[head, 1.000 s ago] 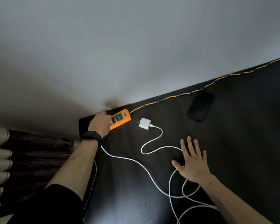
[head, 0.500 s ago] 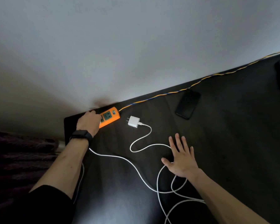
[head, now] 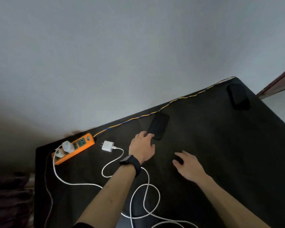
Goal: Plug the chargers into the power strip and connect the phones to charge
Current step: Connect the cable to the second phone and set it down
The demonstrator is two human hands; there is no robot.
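Note:
An orange power strip (head: 82, 146) lies at the dark table's far left corner, with two white chargers (head: 67, 146) plugged into its left end. A third white charger (head: 107, 146) lies loose on the table beside it, prongs toward the strip, trailing a white cable (head: 113, 162). My left hand (head: 141, 146), with a black watch on the wrist, has its fingertips touching the near end of a black phone (head: 159, 125). My right hand (head: 187, 165) hovers with fingers spread, holding nothing. A second black phone (head: 238, 97) lies at the far right corner.
The black table (head: 220, 153) stands against a pale wall. A yellow-blue twisted cord (head: 171, 103) runs along its back edge from the strip. White cables (head: 145, 203) loop across the table near my arms. A dark curtain (head: 8, 199) hangs at the left; a door frame (head: 278, 84) shows at right.
My left hand left the power strip and moved right to the nearer phone. The right hand moved slightly right. The view shifted right, revealing two plugged-in chargers and the second phone.

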